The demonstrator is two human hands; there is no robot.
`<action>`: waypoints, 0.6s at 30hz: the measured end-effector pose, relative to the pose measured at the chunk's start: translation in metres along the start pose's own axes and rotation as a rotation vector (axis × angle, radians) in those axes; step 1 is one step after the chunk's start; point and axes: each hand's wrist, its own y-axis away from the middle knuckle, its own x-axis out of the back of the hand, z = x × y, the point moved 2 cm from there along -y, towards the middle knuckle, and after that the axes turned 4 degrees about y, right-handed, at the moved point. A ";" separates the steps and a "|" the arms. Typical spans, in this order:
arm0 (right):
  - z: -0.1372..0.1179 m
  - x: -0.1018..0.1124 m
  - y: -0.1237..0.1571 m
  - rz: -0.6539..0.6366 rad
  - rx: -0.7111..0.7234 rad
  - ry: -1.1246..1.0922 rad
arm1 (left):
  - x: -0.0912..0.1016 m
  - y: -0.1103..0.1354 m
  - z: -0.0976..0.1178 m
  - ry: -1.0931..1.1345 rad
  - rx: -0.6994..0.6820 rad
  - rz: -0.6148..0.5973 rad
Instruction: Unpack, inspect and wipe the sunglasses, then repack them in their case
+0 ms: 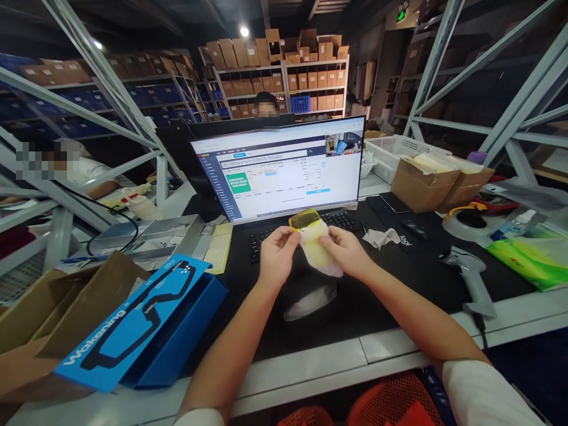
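Above the black desk mat [266, 331], my left hand [279, 254] pinches the left edge of a whitish soft pouch [322, 254]. My right hand [348, 253] grips the pouch's right side with thumb and fingers. A flat, see-through yellow-edged piece [306, 220], perhaps a lens, sticks out of the pouch's top; its lower part is hidden. Below the hands lies a dark, shiny object with a pale lower edge [310, 302], too blurred to name. A keyboard [261, 239] sits behind the hands, partly covered by them.
A monitor [284, 165] stands behind the keyboard. At left are a blue box [173, 343] with its printed lid raised and an open carton [53, 319]. On the right lie a barcode scanner [468, 278], mouse [413, 229], crumpled tissue [380, 238], tape roll [468, 219] and cartons [423, 183].
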 end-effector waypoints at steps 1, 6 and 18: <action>0.001 -0.001 0.000 -0.027 0.005 -0.006 | 0.001 0.000 -0.001 -0.014 -0.012 0.008; 0.001 -0.001 -0.002 -0.005 0.090 -0.088 | 0.004 0.001 -0.003 -0.038 -0.019 0.019; -0.001 -0.002 -0.006 0.119 0.048 -0.309 | 0.003 0.003 0.003 -0.094 -0.219 0.030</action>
